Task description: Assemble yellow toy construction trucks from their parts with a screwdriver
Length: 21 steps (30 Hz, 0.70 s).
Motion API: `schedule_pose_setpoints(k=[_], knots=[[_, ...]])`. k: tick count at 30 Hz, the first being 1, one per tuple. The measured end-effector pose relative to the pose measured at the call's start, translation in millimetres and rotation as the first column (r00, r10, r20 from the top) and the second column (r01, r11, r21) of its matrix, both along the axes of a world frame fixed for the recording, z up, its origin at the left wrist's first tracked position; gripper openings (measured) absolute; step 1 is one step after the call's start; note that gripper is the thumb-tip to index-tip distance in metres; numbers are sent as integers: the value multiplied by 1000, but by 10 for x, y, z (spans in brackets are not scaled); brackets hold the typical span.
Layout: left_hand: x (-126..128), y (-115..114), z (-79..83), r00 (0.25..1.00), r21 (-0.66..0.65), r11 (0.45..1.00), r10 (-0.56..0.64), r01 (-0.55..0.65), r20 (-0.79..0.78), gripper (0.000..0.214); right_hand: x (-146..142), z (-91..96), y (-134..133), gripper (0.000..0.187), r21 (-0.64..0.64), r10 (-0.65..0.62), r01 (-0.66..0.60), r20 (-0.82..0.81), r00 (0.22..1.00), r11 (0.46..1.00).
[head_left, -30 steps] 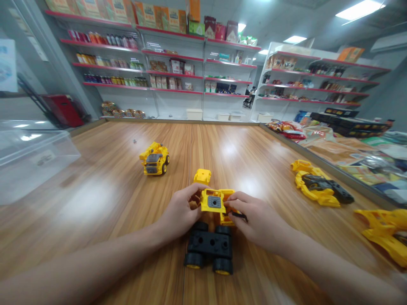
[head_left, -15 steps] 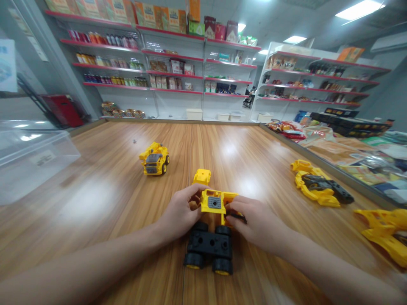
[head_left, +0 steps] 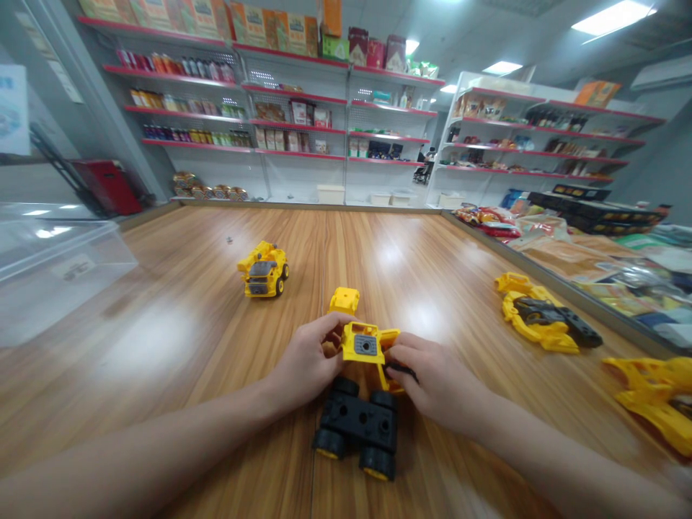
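My left hand (head_left: 309, 359) is closed on a yellow toy truck cab (head_left: 351, 352) with a grey panel on its face. My right hand (head_left: 429, 366) pinches a yellow plastic toy part (head_left: 393, 379) right beside the cab; a thin dark piece shows between its fingers. Whether the two yellow parts are joined, I cannot tell. Just below both hands a black toy chassis (head_left: 357, 424) with chunky wheels rests on the table. Another yellow block (head_left: 344, 299) sits just beyond my left fingertips, partly hidden by them.
On the wooden table (head_left: 178, 404), an assembled yellow toy truck (head_left: 264, 270) stands at the left. Yellow-and-black toy pieces (head_left: 546, 315) lie to the right, with more yellow parts (head_left: 657, 396) nearer. A clear plastic bin (head_left: 65, 277) is at the left edge; stocked shelves (head_left: 292, 126) stand behind.
The yellow part in my right hand has tilted, its lower end swinging right, away from the cab. The black chassis has turned slightly. My left hand and the cab have barely moved.
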State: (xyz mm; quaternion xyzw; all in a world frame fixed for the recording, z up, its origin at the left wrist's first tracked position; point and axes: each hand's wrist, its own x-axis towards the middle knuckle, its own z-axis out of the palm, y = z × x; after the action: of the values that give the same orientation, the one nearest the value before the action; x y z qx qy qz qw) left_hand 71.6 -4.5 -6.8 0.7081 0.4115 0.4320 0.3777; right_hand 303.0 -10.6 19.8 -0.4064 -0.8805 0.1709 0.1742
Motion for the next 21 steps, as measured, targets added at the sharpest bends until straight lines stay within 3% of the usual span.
schedule_pose_setpoints(k=[9, 21], knots=[[-7, 9, -41, 1000, 33, 999, 1, -2, 17, 34, -30, 30, -46, 11, 15, -41, 40, 83, 996, 999], [7, -9, 13, 1000, -1, 1000, 9, -9, -3, 32, -26, 2, -29, 7, -14, -53, 53, 22, 998, 998]])
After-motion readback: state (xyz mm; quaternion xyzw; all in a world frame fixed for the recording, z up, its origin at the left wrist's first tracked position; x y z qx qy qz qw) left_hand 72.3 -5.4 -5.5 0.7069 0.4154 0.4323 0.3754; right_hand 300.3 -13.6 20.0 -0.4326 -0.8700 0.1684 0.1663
